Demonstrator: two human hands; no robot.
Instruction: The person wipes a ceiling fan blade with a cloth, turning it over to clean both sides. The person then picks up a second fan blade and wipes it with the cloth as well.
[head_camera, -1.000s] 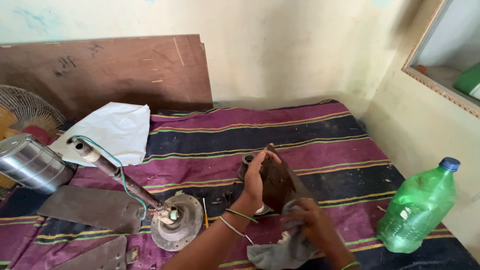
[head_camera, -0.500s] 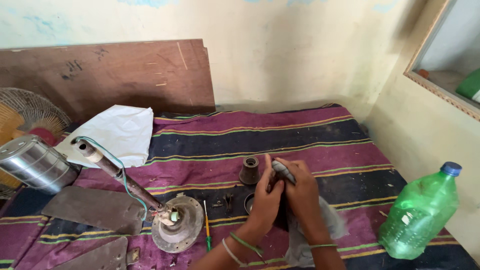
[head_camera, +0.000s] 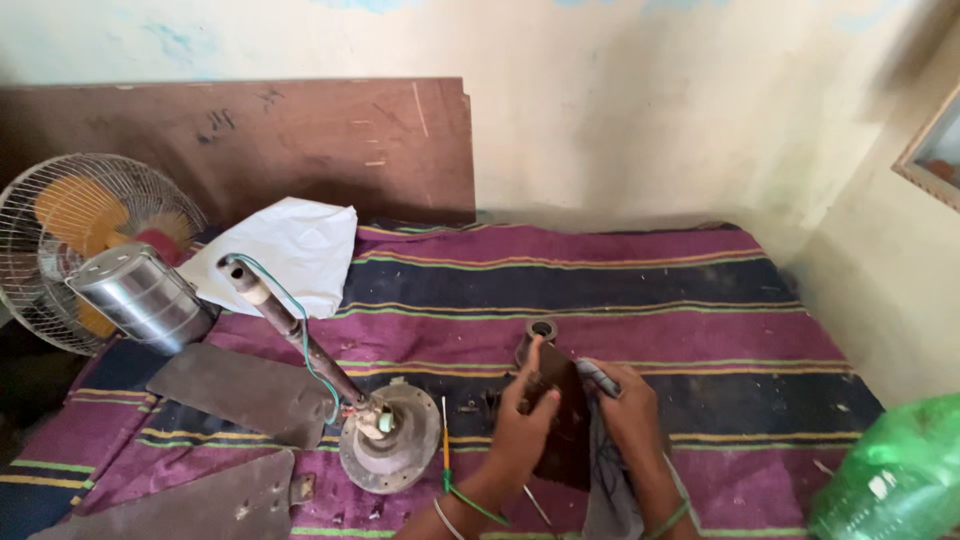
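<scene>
The person's two hands meet low in the middle of the view, over a striped purple cloth (head_camera: 600, 270) spread under all the parts. Between them stands a dark brown plate (head_camera: 562, 420), most likely a fan blade, held on edge with its long axis running away from the person, its far end near a small metal collar (head_camera: 541, 330) that sits on the cloth just beyond the fingertips.

The left hand (head_camera: 525, 420) is pressed flat against the near face of the brown plate, fingers narrow and together, the forefinger stretched up along its far edge. The right hand (head_camera: 628, 410) sits just to the right of the plate and is closed around a grey rag (head_camera: 597, 375), which bunches out above the knuckles and touches the plate's upper right edge. So the plate lies between the hands, with the left carrying it and the right pressing the rag against it.

To the left of the left hand, close by, a thin screwdriver (head_camera: 445, 440) with a yellow shaft lies on the cloth, and just beyond it a round motor hub (head_camera: 390, 450) rests with its rusty rod (head_camera: 290, 325) slanting up and away leftward. Further left are two more flat blades (head_camera: 245, 390), a shiny metal canister (head_camera: 140, 295), a white cloth (head_camera: 290, 250) and a cage fan (head_camera: 75, 235). Well off to the right of the right hand a green plastic bottle (head_camera: 890, 480) stands at the frame's corner.
</scene>
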